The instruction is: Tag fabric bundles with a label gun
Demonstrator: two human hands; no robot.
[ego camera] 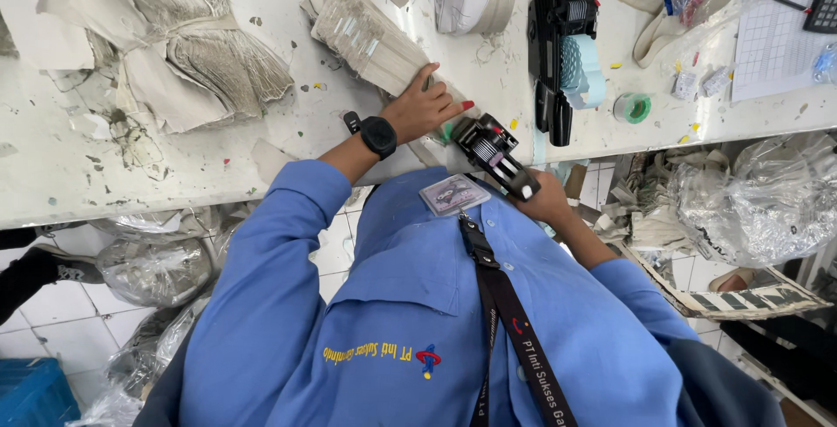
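Pressing down with your left hand, you lay its fingers flat and spread on the near end of a long stack of pale tags lying slantwise on the white surface. Your right hand has its grip closed around a black label gun at the surface's edge, nose touching the stack. Another black label gun with a pale blue roll lies just right, beside a green tape roll.

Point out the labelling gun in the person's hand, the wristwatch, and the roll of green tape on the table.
labelling gun (495, 155), head view, on its black body.
wristwatch (378, 136), head view, on its dark face.
roll of green tape (632, 108), head view, on its rim.
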